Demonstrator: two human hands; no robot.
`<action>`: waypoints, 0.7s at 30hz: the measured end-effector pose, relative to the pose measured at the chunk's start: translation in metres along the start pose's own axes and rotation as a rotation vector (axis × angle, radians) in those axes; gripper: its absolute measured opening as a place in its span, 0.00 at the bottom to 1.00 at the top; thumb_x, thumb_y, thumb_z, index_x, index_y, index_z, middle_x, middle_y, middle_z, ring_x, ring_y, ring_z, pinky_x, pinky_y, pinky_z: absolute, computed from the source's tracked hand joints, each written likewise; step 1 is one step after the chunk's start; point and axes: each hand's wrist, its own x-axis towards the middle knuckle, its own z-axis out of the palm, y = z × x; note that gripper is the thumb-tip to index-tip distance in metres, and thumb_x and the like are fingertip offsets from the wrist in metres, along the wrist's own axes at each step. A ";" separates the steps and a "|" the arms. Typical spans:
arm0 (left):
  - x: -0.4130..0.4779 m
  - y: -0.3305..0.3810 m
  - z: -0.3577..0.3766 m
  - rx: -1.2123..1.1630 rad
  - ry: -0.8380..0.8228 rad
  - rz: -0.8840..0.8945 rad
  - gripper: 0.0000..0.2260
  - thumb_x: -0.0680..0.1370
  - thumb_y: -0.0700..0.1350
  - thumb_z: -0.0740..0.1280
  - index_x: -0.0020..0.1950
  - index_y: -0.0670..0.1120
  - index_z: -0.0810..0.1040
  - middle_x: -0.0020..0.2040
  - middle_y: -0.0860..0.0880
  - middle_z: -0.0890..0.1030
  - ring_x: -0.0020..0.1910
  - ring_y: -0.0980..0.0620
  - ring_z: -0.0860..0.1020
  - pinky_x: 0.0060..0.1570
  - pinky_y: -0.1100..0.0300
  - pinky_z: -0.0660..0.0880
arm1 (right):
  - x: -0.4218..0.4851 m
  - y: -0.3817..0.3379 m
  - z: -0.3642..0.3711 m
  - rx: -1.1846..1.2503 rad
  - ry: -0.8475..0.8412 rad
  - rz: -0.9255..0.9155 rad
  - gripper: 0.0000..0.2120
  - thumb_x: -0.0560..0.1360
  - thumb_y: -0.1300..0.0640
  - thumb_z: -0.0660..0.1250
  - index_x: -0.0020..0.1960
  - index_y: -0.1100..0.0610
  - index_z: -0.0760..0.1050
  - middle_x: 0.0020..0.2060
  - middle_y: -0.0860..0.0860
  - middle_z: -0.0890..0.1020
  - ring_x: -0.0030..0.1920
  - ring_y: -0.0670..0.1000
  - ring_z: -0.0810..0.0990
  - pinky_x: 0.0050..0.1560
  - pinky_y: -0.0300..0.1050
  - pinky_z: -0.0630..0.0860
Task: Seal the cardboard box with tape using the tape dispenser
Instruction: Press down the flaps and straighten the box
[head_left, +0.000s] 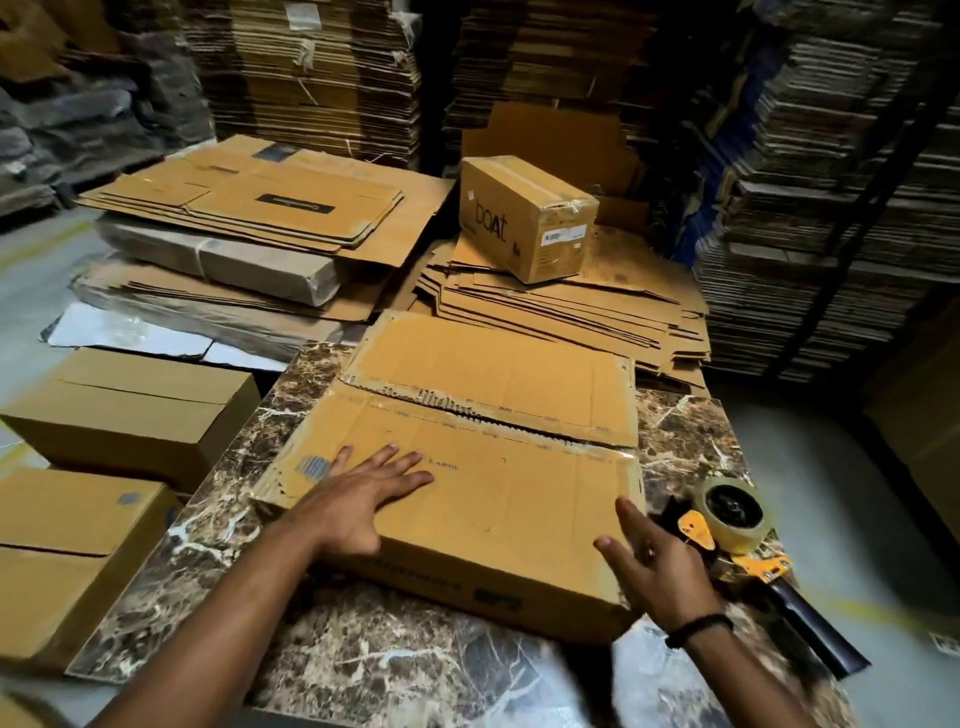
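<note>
Closest in, your left hand lies flat on the near flap of the wide, shallow brown cardboard box, fingers spread. Your right hand, fingers apart and empty, is at the box's near right corner; blur hides any contact. The box sits mid-table on the brown marble-patterned table, its centre seam gaping. The yellow-and-black tape dispenser with a clear roll lies at the table's right edge, just beside the box. Beyond the far edge, a small brown carton marked "boat" rests on flattened cardboard.
</note>
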 end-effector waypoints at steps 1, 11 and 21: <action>0.001 0.002 0.000 0.024 -0.010 -0.017 0.47 0.66 0.39 0.66 0.73 0.64 0.41 0.75 0.60 0.37 0.73 0.57 0.35 0.67 0.40 0.30 | 0.000 -0.002 0.000 0.029 0.034 -0.002 0.33 0.68 0.39 0.69 0.70 0.49 0.69 0.65 0.48 0.75 0.63 0.50 0.75 0.62 0.50 0.74; 0.003 0.054 0.032 0.227 0.227 0.000 0.51 0.63 0.70 0.67 0.76 0.55 0.42 0.74 0.48 0.38 0.74 0.51 0.40 0.71 0.45 0.39 | 0.101 -0.040 -0.018 0.308 -0.198 0.103 0.43 0.67 0.55 0.75 0.76 0.49 0.55 0.75 0.53 0.60 0.74 0.57 0.60 0.67 0.50 0.65; -0.015 -0.001 0.030 0.105 0.562 0.140 0.37 0.52 0.43 0.83 0.60 0.45 0.78 0.60 0.48 0.79 0.60 0.50 0.77 0.61 0.43 0.69 | 0.045 -0.042 0.031 0.423 0.097 0.239 0.43 0.69 0.56 0.75 0.76 0.50 0.55 0.72 0.53 0.66 0.71 0.56 0.67 0.68 0.55 0.67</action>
